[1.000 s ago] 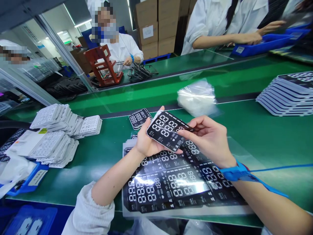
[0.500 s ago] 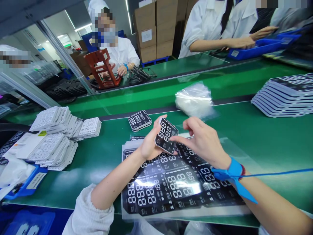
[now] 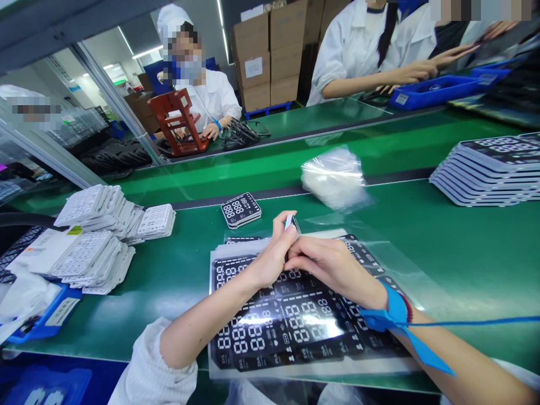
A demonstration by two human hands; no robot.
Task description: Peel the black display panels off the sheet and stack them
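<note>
Above the printed sheet, my left hand is closed round a small black display panel with a white edge. The panel is tilted nearly edge-on, so its printed face is mostly hidden. My right hand is closed too, its fingertips pinched at the panel's lower edge, close against my left fingers. Whether they grip the panel itself or something thin on it is hidden. Beneath both hands lies a large glossy black sheet printed with rows of white digits. Just beyond them rests a short stack of matching black panels.
White digit frames are piled at the left beside a blue bin. Clear plastic bags lie behind my hands. A tall stack of black panels stands at right. Co-workers sit across the green bench.
The panel has turned from face-up to nearly edge-on in my left hand. My right hand has moved left and down, its fingers closing at the panel's lower edge.
</note>
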